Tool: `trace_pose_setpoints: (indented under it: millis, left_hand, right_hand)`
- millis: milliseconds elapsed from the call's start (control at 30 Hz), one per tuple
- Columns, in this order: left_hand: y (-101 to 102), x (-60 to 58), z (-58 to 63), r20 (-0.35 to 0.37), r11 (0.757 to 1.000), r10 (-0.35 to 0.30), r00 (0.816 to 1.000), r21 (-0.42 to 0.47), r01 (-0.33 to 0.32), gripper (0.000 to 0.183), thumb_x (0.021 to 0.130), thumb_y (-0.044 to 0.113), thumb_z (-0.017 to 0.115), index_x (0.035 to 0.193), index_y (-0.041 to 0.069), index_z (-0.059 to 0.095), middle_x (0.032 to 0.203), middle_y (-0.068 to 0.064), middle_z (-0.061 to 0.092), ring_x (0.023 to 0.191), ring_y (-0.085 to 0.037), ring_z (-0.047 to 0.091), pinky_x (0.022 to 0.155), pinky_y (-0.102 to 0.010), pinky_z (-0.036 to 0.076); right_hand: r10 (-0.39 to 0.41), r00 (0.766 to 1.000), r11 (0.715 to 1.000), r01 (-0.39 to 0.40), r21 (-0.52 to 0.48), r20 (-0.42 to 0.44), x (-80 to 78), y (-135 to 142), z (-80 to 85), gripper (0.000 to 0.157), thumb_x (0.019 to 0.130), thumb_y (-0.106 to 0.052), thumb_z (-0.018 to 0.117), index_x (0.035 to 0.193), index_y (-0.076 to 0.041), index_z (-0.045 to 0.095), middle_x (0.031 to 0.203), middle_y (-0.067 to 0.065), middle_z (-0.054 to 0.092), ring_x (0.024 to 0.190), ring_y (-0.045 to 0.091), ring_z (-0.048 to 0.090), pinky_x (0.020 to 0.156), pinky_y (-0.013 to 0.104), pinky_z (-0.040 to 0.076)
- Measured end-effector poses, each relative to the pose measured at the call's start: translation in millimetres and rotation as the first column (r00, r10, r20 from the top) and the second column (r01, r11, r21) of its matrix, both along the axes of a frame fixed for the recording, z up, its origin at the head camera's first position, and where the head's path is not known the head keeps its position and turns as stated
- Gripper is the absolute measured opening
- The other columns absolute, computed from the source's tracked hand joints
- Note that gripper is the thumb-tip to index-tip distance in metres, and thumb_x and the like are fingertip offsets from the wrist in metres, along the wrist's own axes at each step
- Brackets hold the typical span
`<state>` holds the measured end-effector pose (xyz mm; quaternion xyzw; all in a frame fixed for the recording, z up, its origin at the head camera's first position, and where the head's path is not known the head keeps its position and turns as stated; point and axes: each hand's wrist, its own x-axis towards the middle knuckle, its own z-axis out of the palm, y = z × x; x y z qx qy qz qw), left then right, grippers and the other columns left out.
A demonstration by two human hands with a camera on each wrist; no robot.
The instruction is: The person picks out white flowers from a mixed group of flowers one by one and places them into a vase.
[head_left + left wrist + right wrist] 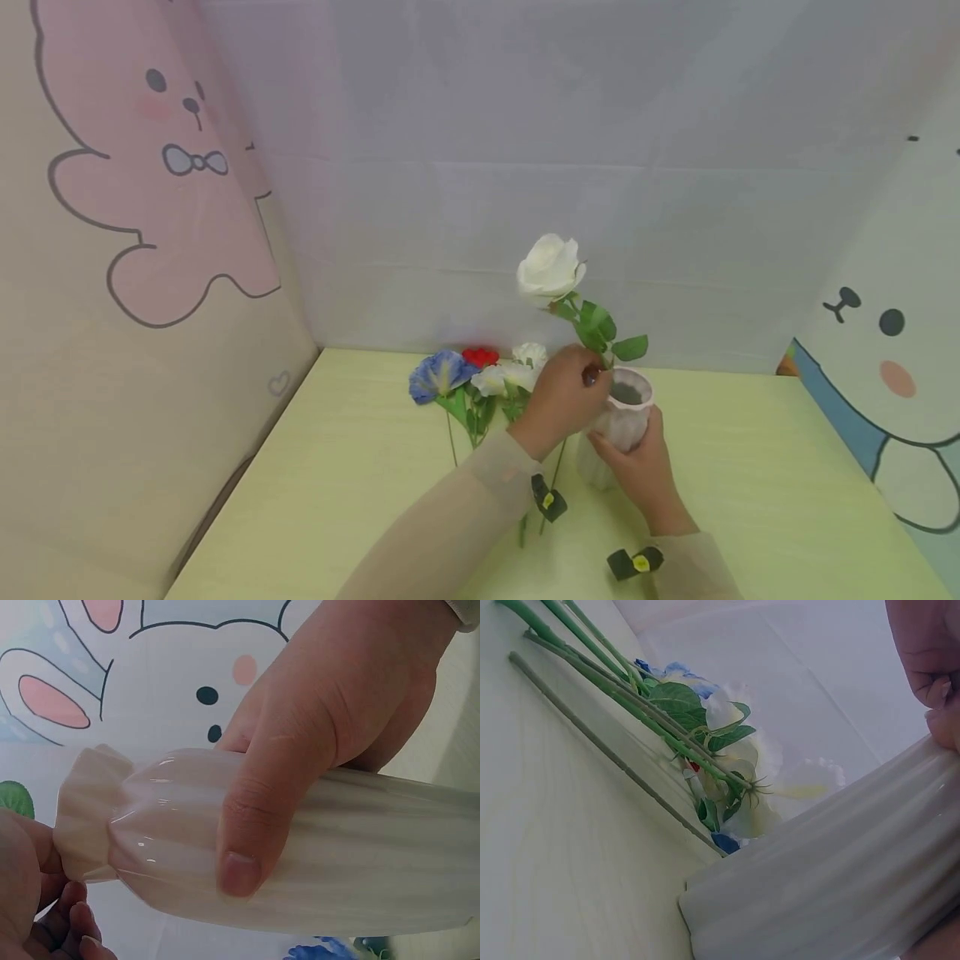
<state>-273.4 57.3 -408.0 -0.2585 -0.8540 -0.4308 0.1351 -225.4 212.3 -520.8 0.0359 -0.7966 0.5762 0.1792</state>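
A white rose (550, 268) with green leaves rises above the vase mouth, its stem pinched in the fingers of my left hand (564, 396). Those fingers lie at the rim of a white ribbed vase (621, 427). The lower end of the stem is hidden, so I cannot tell how deep it sits. My right hand (651, 473) grips the vase around its upper body, the thumb (251, 832) lying across the ribs in the left wrist view. Only a small part of the right hand (937, 937) shows at the corner of the right wrist view.
Left of the vase, several artificial flowers lie on the pale yellow table (337, 467): a blue one (437, 377), a red one (481, 357) and white ones (495, 380). Their stems (607, 750) stretch toward the near edge. A pale cloth wall (420, 208) stands behind.
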Motion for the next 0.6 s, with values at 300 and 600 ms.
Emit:
trace_pose_setpoints:
  millis: [300,600]
  left_hand:
    - [-4,2.5,13.7,-0.054,0.991,0.055,0.997,-0.123,-0.061,0.019,0.098,0.026,0.063,0.082,0.018,0.069,0.085,0.01,0.061,0.077,-0.004,0.057,0.066,-0.02,0.046]
    - [-3,0.9,13.4,0.058,0.999,0.038,0.998,0.033,-0.04,0.01,0.095,0.02,0.066,0.092,0.011,0.07,0.086,0.005,0.066,0.075,-0.007,0.059,0.066,-0.021,0.049]
  right_hand:
    - [-0.007,1.0,1.0,0.007,0.001,0.01,-0.3,0,-0.1,0.081,0.086,-0.01,0.083,0.147,-0.003,0.031,0.126,0.015,0.053,0.104,0.016,0.053,0.083,0.02,0.046]
    - [-0.011,1.0,1.0,0.011,0.01,-0.003,-1.3,0,-0.4,0.081,0.085,-0.01,0.084,0.146,-0.002,0.032,0.123,0.015,0.054,0.101,0.016,0.054,0.081,0.022,0.046]
